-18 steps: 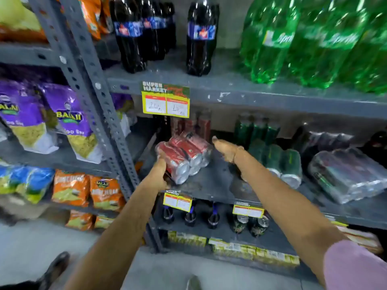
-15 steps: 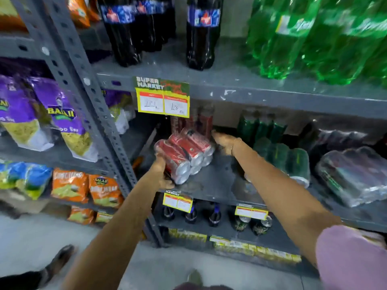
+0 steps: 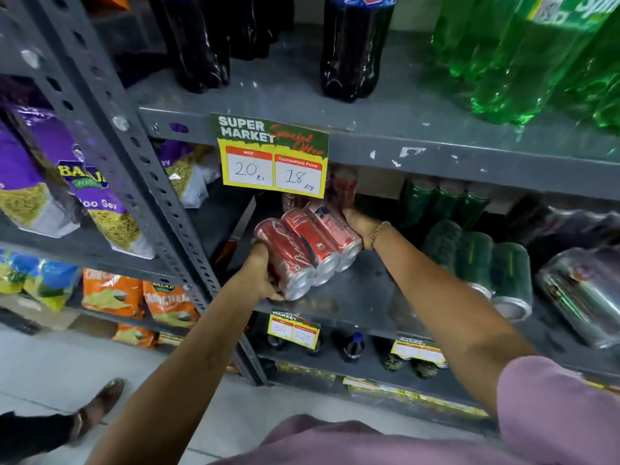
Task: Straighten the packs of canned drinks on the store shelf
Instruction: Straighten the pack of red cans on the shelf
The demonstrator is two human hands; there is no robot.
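A shrink-wrapped pack of red cola cans (image 3: pixel 307 243) lies on its side on the grey middle shelf (image 3: pixel 355 293), turned at an angle with its can ends facing front-right. My left hand (image 3: pixel 265 273) grips the pack's near left corner. My right hand (image 3: pixel 360 224) holds its far right end. Behind it stand more red cans (image 3: pixel 342 189). To the right lie a pack of green cans (image 3: pixel 483 263) and a pack of silver cans (image 3: pixel 583 293), both on their sides.
A price tag (image 3: pixel 273 156) hangs from the upper shelf edge just above the red pack. Dark cola bottles (image 3: pixel 352 52) and green bottles (image 3: pixel 523 52) stand on the shelf above. A perforated steel upright (image 3: pixel 134 169) and snack bags (image 3: pixel 110 290) are at left. A shoe (image 3: pixel 97 404) is on the floor.
My right hand has moved left from beside the pack and closed on its far right end. My left hand stays on the near left corner. The view has moved closer.
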